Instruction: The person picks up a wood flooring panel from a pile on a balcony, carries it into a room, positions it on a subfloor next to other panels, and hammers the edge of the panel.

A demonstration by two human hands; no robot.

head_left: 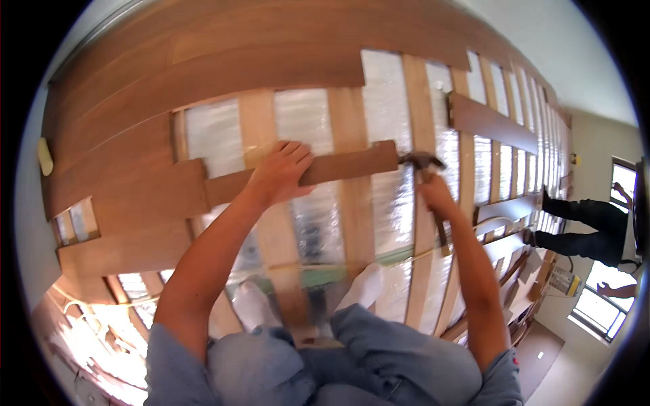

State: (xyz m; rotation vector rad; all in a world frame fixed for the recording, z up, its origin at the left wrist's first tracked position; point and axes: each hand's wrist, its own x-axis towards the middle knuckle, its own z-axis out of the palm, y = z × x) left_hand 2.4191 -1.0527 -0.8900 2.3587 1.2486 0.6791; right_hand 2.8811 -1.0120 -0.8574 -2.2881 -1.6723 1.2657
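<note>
Seen from above, a person in blue trousers and white socks works over a floor of pale wooden strips (355,220) and silver sheeting (315,220). The brown plank (349,166) runs from 9 o'clock to 2 o'clock, its left end at the laid planks (149,193); whether that joint is tight, I cannot tell. At 10 o'clock the left hand (281,172) straddles the plank, fingers over its far edge, thumb toward the near side. At 3 o'clock the right hand (437,193) is closed around the hammer (421,160), whose head sits at or just beside the plank's right end. To do this well, I judge, the left hand should press the plank flat and in line, while light, square taps spare the edge.
</note>
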